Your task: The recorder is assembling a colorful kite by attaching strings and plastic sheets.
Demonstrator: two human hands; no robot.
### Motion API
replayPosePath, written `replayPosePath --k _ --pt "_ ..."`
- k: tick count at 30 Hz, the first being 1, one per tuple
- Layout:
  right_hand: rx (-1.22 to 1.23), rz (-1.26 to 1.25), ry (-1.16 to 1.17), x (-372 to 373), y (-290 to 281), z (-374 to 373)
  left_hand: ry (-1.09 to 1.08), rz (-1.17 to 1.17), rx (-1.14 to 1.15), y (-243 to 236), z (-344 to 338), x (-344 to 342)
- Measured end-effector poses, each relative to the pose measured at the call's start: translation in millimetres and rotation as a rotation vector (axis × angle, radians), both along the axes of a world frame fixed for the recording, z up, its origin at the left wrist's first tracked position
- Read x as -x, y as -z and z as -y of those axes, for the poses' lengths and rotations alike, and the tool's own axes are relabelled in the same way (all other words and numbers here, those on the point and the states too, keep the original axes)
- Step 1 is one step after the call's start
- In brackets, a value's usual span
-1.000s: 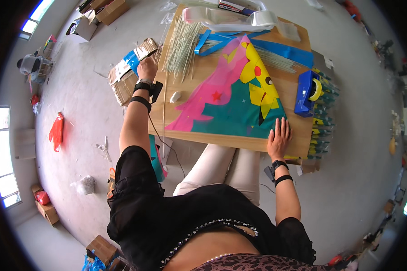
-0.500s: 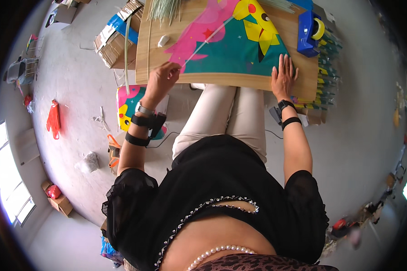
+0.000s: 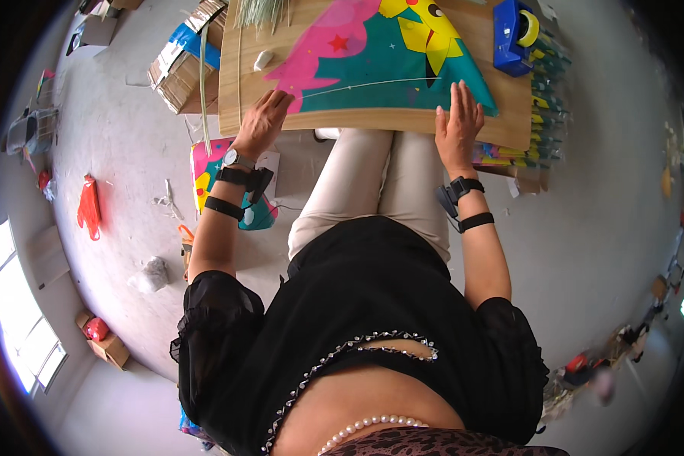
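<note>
On the wooden board (image 3: pixel 357 120) lies a large printed kite sheet (image 3: pixel 380 57) in pink, teal and yellow. A thin pale rod (image 3: pixel 368 85) crosses its lower part, bowing slightly, nearly level. At the rod's left end, by the sheet's pink corner, my left hand (image 3: pixel 264 120) is closed with fingertips pinched on it. My right hand (image 3: pixel 458 125) lies near the sheet's lower right corner, fingers stretched out, holding nothing. The rod's right end stops just short of those fingers.
Beyond the right hand stands a blue tape dispenser (image 3: pixel 512 45) with yellow tape. A small white lump (image 3: pixel 263 60) and a bundle of pale rods (image 3: pixel 262 11) lie on the board's left. Packed printed sheets (image 3: pixel 543 114) are stacked at right; a cardboard box (image 3: pixel 182 72) stands at left.
The rod has swung from a steep diagonal down to nearly level across the sheet. My right hand has shifted slightly left. The view has moved, so the board appears higher.
</note>
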State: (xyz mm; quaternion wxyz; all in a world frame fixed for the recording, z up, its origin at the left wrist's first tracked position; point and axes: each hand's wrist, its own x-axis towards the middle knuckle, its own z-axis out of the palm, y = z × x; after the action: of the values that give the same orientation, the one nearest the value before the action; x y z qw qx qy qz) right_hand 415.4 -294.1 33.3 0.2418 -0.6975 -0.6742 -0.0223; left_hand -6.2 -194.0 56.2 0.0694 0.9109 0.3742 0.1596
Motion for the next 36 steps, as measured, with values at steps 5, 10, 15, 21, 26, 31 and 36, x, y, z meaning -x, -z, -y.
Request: replayPosePath --k 5,10,15,21,26,31,36 --pt "0.048 0.010 -0.037 16 4 4 0.061 -0.029 -0.067 7 -4 7" --pt "0.028 -0.029 -0.065 18 14 5 0.097 -0.008 -0.048 8 1 9" --pt "-0.008 -0.111 -0.019 9 25 6 0.071 0.024 -0.013 15 4 13" --pt "-0.014 -0.230 0.037 -3 23 5 -0.062 0.109 -0.005 7 25 -4" --pt "0.001 -0.237 -0.001 -6 22 1 -0.181 0.230 0.020 12 52 -42" --pt "-0.010 -0.249 -0.033 -5 22 -6 -0.353 0.256 0.044 22 51 -68" --pt "-0.007 -0.260 -0.022 -7 25 -7 -0.247 0.196 0.021 25 34 -80"
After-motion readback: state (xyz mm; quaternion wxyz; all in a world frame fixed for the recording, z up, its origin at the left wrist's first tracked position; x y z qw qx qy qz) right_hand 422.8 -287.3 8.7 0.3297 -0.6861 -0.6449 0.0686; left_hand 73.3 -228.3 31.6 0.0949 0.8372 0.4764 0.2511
